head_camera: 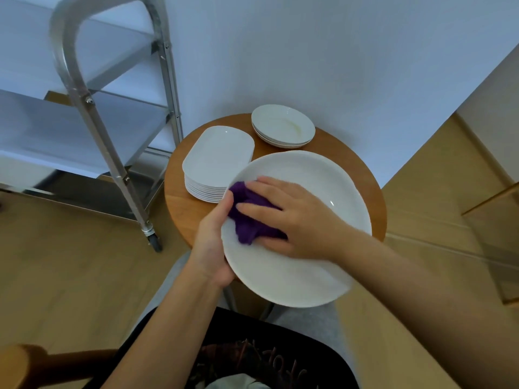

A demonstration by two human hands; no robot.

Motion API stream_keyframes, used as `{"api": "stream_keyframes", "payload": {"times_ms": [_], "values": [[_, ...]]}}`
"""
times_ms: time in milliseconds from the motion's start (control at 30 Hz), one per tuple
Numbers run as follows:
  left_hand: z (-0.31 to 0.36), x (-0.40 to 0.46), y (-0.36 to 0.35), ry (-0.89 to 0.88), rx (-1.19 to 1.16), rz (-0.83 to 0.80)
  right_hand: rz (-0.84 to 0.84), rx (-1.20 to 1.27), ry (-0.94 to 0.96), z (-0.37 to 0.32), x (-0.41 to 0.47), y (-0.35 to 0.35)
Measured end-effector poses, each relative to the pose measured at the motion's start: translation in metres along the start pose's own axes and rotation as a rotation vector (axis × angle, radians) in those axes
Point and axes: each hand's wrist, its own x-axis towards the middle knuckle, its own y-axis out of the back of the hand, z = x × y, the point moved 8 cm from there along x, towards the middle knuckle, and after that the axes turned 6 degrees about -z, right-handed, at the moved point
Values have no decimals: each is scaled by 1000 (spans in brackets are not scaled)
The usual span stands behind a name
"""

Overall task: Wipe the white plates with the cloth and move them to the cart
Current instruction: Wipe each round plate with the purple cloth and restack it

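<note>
A person wiped a large white plate [295,265] with a purple cloth [250,217] beside a metal cart [92,108].

The cart stood at the upper left of the frame. At centre, the left hand [210,245] gripped the plate's left rim, thumb on top, while the right hand [292,217] pressed the cloth flat against the plate's face, fingers fairly straight. Behind, on a round wooden table [362,178], sat a stack of oblong plates [216,161] and, further right, a stack of round plates [283,126].
</note>
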Motion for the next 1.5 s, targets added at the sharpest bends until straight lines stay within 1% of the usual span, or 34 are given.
{"api": "stream_keyframes", "payload": {"times_ms": [67, 133, 200, 300, 400, 467, 533, 567, 633, 700, 733, 800, 867, 967, 1033, 1100, 1200, 1267, 1333, 1367, 1433, 1467, 1500], "values": [[-1, -3, -2, 5, 9, -24, 92, -102, 55, 12, 4, 13], [1, -5, -5, -9, 14, -34, 187, -218, 46, 31, 1, 28], [8, -5, -8, -39, 56, -25, 258, -285, -41, 49, -9, 38], [19, -2, -9, -110, 114, 19, 303, -270, -248, 61, -32, 36], [25, 3, -11, -191, 124, 64, 304, -85, -468, 58, -55, 19], [27, 7, -15, -223, 133, 75, 318, 84, -569, 45, -66, 7], [25, 12, -19, -228, 136, 82, 345, 291, -700, 30, -70, -7], [20, 14, -20, -200, 123, 88, 357, 395, -745, 18, -68, -14], [5, 15, -20, -84, 54, 130, 378, 530, -718, -8, -53, -21], [-4, 12, -16, 5, 6, 178, 369, 544, -616, -29, -41, -20], [-3, 12, -13, -5, 6, 187, 346, 519, -569, -34, -39, -18], [8, 11, -6, -82, 31, 239, 280, 403, -495, -36, -41, -16], [21, 9, -1, -151, 66, 288, 228, 273, -462, -31, -51, -16], [31, 10, -7, -192, 138, 219, 213, 86, -453, -15, -69, -17], [29, 10, -8, -203, 169, 222, 241, -1, -462, -9, -74, -16], [24, 10, -12, -212, 158, 220, 305, -48, -507, -8, -75, -14], [21, 15, -21, -212, 143, 191, 396, -78, -521, -10, -70, -6], [27, 19, -24, -214, 204, 173, 447, -53, -490, -11, -68, 4], [36, 22, -33, -190, 251, 105, 497, 54, -477, -8, -66, 17], [40, 24, -36, -177, 258, 66, 526, 189, -515, -3, -67, 23], [47, 29, -38, -158, 304, 41, 582, 631, -690, 16, -73, 28], [49, 31, -33, -157, 355, 77, 632, 881, -771, 26, -77, 23], [48, 34, -25, -149, 416, 134, 678, 1075, -821, 34, -82, 19]]}}
